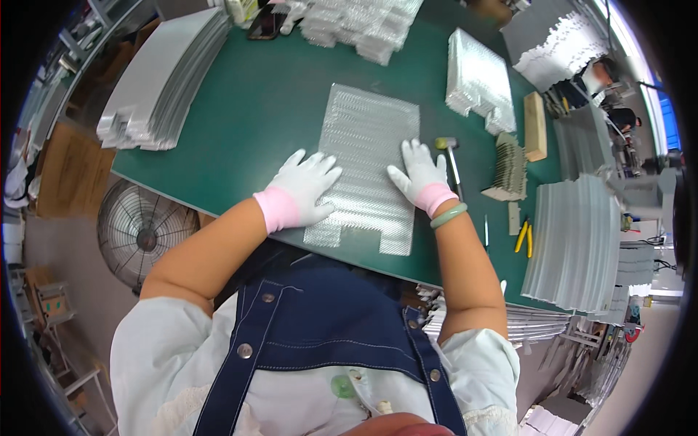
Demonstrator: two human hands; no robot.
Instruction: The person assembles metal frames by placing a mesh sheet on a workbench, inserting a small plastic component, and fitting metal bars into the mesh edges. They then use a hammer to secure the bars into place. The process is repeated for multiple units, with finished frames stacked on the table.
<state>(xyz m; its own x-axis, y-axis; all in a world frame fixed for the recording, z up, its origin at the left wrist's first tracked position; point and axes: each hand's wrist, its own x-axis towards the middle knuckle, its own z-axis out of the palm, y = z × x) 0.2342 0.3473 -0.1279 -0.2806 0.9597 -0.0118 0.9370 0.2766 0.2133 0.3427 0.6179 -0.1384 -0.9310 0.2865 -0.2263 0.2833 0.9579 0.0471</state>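
We are pressing both gloved hands flat on a silver bubble-foil sheet (pixel 367 163) lying at the centre of the green surface (pixel 247 123). Left hand (pixel 305 190) is resting at about 8 o'clock of the sheet, its fingers spread, overlapping the sheet's left edge and partly lying on the surface. Right hand (pixel 422 174) is lying at about 3 o'clock of the sheet, palm down on its right edge. Neither grip is clenched: both are released, flat, grasping nothing. The sheet is spanning the gap between the two hands, its notched near edge pointing toward our body at 6 o'clock.

A green bangle (pixel 447 215) is sitting on the right wrist. A small hammer (pixel 451 156) is lying just beside the right hand, at its 2 o'clock. Yellow-handled pliers (pixel 525 237) are lying further off at 4 o'clock. A fanned stack of grey sheets (pixel 167 80) is sitting at 10 o'clock, well apart from the left hand. More foil pieces (pixel 476 76) are piling at 1 o'clock, beside a wooden block (pixel 535 125).
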